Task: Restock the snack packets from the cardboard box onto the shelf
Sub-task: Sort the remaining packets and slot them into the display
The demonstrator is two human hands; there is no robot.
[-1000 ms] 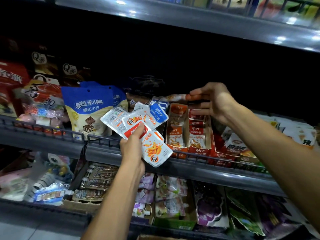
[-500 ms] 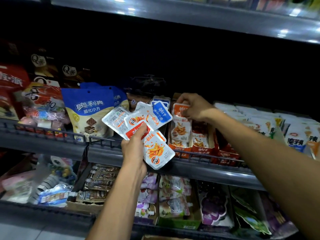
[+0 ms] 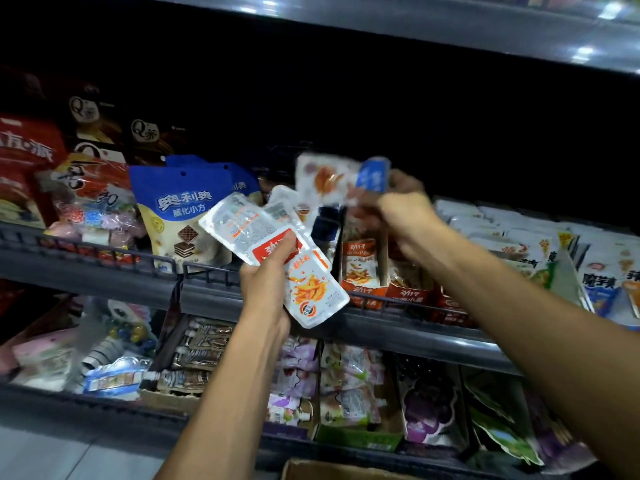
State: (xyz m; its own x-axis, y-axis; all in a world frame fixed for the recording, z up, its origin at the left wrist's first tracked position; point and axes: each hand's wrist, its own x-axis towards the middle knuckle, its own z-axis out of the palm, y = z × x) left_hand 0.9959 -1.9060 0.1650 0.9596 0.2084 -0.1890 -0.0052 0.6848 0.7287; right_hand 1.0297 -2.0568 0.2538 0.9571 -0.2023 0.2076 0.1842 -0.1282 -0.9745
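My left hand (image 3: pixel 268 289) grips a fan of white snack packets (image 3: pixel 277 244) with red tops, held in front of the middle shelf. My right hand (image 3: pixel 403 213) pinches one blurred white packet with a blue top (image 3: pixel 332 178), raised just above the orange display boxes (image 3: pixel 360 268) on the shelf. Those boxes hold the same kind of packets upright. A corner of the cardboard box (image 3: pixel 311 471) shows at the bottom edge.
The middle shelf rail (image 3: pixel 104 258) fronts a blue wafer bag (image 3: pixel 180 216) and red candy bags at the left. White packets (image 3: pixel 519 237) lie at the right. The lower shelf holds trays of pouches (image 3: pixel 349 393). A dark shelf edge (image 3: pixel 415 26) runs overhead.
My right hand left the orange display box, moved to the fan and now lifts the blue-topped packet away from it. The left hand's fan has one packet fewer.
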